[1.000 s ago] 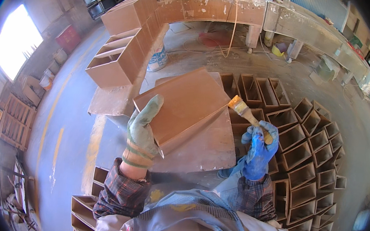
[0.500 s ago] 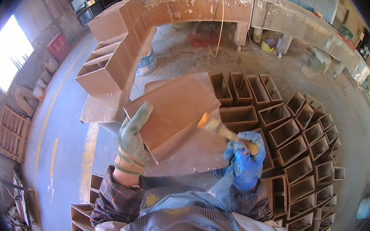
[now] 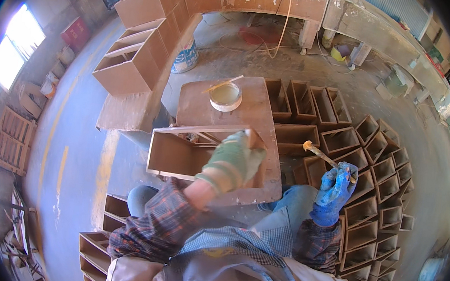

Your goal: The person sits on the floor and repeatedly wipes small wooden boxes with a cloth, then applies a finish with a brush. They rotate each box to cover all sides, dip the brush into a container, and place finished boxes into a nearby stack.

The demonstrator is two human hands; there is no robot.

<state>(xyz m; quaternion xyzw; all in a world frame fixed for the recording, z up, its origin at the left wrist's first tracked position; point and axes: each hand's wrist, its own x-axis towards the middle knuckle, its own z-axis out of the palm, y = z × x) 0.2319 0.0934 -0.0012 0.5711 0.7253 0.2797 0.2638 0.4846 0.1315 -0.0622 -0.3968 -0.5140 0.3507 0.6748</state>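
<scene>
An open-topped brown box point(image 3: 178, 155) lies across a brown board-topped stand point(image 3: 196, 98) in front of me, its hollow side and thin inner strips showing. My left hand point(image 3: 228, 162), in a green-grey glove, is over the box's right end. Motion smears its fingers, and I cannot tell how they are closed. To the right of the stand, my blue-gloved right hand point(image 3: 334, 190) is closed round a paintbrush point(image 3: 320, 153), whose orange-stained tip points up and left. Behind the box stands a round white tub point(image 3: 225, 96) with a thin stick across its rim.
Many open brown boxes point(image 3: 363, 209) crowd the floor on my right. Stacked boxes point(image 3: 127, 70) stand at the far left, with a bucket point(image 3: 186, 57) beside them. More boxes point(image 3: 94, 257) lie at lower left. A long workbench point(image 3: 258, 0) spans the back.
The box has been turned from its flat panel to its open side and set nearer me, uncovering the tub. My left hand crossed to its right end; the right hand drew back rightward with the brush.
</scene>
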